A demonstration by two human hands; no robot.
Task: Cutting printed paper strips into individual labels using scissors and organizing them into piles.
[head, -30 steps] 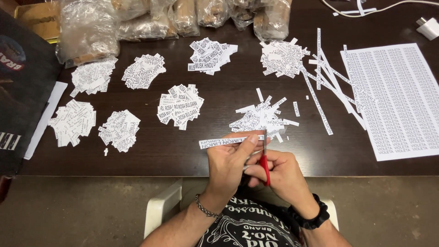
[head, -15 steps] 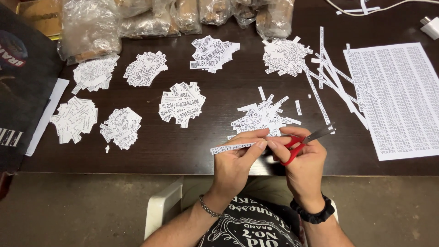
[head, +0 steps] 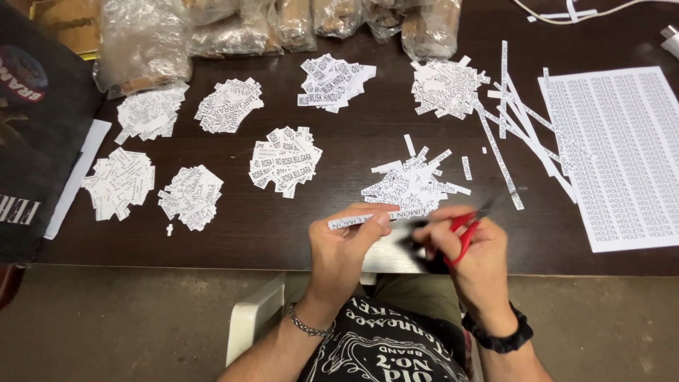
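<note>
Gripping a narrow printed paper strip between thumb and fingers, our left hand holds it level just above the near edge of the dark surface, while our right hand is closed through the handles of the red scissors. Compared with half a second ago, the scissors have swung: the blades then pointed up and to the right, clear of the strip, whereas they now blur across the right end of the strip, so we cannot tell exactly how far apart the blades stand. The strip itself has kept its place in the left grip and still reads as one long piece; no fresh label has dropped from it yet. We judge from this that the work has passed from repositioning to the next cut, with the blades being brought back onto the strip's free end. Directly beyond the hands lies the loose pile of cut labels, the nearest of several separate label piles spread over the surface and unchanged across the frames. Further uncut long strips lie to the right of that pile, and the uncut printed sheet rests beside them at the right edge. Clear plastic bags line the far side.
</note>
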